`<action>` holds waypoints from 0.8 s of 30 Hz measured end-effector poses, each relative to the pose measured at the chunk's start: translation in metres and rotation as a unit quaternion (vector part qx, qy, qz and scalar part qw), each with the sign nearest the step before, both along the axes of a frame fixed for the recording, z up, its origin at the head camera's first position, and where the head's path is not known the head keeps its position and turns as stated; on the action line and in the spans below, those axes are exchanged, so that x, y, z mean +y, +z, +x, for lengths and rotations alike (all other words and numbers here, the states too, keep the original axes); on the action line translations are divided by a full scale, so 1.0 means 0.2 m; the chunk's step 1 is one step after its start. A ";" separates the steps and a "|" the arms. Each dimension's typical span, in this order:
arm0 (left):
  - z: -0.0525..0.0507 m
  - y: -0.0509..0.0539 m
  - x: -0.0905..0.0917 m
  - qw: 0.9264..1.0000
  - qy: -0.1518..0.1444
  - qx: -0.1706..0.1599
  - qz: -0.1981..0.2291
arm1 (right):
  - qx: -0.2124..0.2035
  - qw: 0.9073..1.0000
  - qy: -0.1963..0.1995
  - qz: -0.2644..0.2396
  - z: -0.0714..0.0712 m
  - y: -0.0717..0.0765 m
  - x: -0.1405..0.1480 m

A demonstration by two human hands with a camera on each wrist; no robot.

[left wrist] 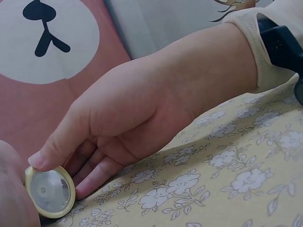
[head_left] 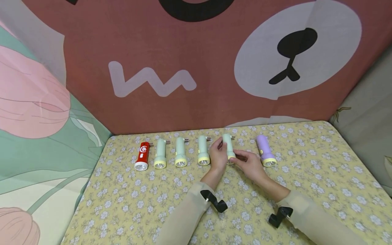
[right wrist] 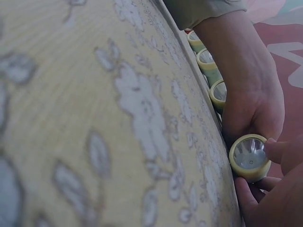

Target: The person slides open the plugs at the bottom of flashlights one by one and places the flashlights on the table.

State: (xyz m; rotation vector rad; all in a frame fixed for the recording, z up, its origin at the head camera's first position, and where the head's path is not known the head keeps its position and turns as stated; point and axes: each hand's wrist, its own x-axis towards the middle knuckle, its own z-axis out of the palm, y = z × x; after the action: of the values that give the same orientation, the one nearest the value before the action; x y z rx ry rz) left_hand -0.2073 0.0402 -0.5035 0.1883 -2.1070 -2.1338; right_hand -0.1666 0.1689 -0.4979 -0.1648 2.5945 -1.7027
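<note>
A mint-green flashlight (head_left: 227, 139) with a yellow head lies on the table between both hands, metal prongs sticking out near its back end. My left hand (head_left: 218, 156) grips its body from the left side. From the right, my right hand (head_left: 250, 166) pinches the yellow head; in the left wrist view the thumb of the right hand (left wrist: 118, 113) sits on the rim beside the clear lens (left wrist: 49, 194). The right wrist view shows the flashlight's head (right wrist: 250, 158) end-on, the left hand (right wrist: 255, 111) behind it. Fingers on the far side are partly hidden.
To the left in a row lie a red flashlight (head_left: 143, 154) with a white head and three mint-green flashlights (head_left: 160, 153), their prongs out. A purple flashlight (head_left: 264, 149) lies right of the hands. A bear-patterned cloth wall (head_left: 183, 112) rises behind the flowered tablecloth (head_left: 137, 211).
</note>
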 end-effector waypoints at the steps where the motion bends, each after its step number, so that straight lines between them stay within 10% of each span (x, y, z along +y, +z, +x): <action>1: 0.00 0.00 0.00 1.000 -0.002 -0.002 0.001 | 0.001 1.000 0.001 -0.001 0.00 0.00 0.00; 24: 0.01 -0.01 0.00 1.000 -0.006 0.008 0.001 | -0.008 1.000 0.007 0.017 0.01 0.02 0.00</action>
State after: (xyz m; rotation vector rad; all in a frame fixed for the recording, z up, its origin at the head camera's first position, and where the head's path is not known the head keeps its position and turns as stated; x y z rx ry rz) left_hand -0.2059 0.0392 -0.5049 0.1587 -2.1033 -2.1368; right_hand -0.1636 0.1681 -0.4930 -0.1675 2.6030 -1.6491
